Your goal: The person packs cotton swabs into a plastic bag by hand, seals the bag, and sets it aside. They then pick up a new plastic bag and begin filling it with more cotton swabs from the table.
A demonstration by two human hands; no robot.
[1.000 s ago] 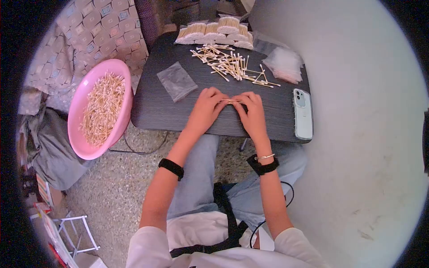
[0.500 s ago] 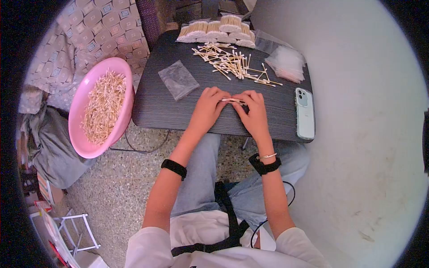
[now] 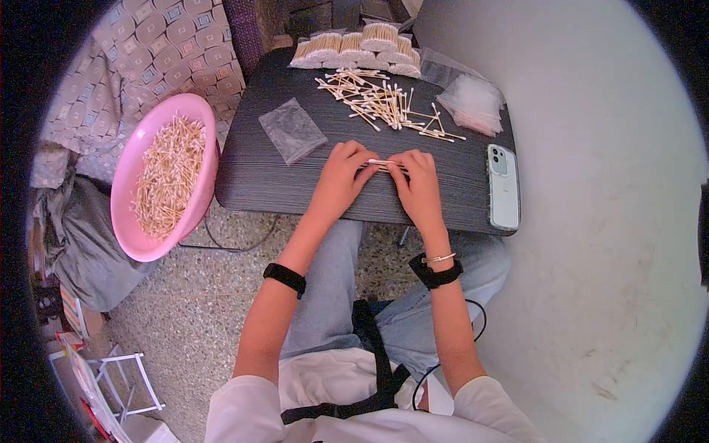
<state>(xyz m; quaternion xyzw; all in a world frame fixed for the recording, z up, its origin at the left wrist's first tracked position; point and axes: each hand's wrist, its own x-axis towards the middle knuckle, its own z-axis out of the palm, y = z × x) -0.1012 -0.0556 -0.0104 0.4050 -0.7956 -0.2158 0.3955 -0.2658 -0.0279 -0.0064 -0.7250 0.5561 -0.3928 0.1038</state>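
Observation:
Between my two hands, just above the front of the dark table, lie a few cotton swabs held sideways. My left hand pinches their left ends, and my right hand grips the right ends with thumb and fingers. How many swabs are in the fingers is partly hidden. Beyond my hands a loose pile of cotton swabs is spread on the table. A flat clear plastic bag lies to the left of my left hand.
Filled swab packs are stacked at the table's back edge. Clear bags lie at the right, with a phone nearer me. A pink basin full of swabs stands left of the table. A pale wall closes off the right.
Both hands stay in nearly the same place, still holding the swabs. The fingers have shifted slightly on them. The whole view has moved a little.

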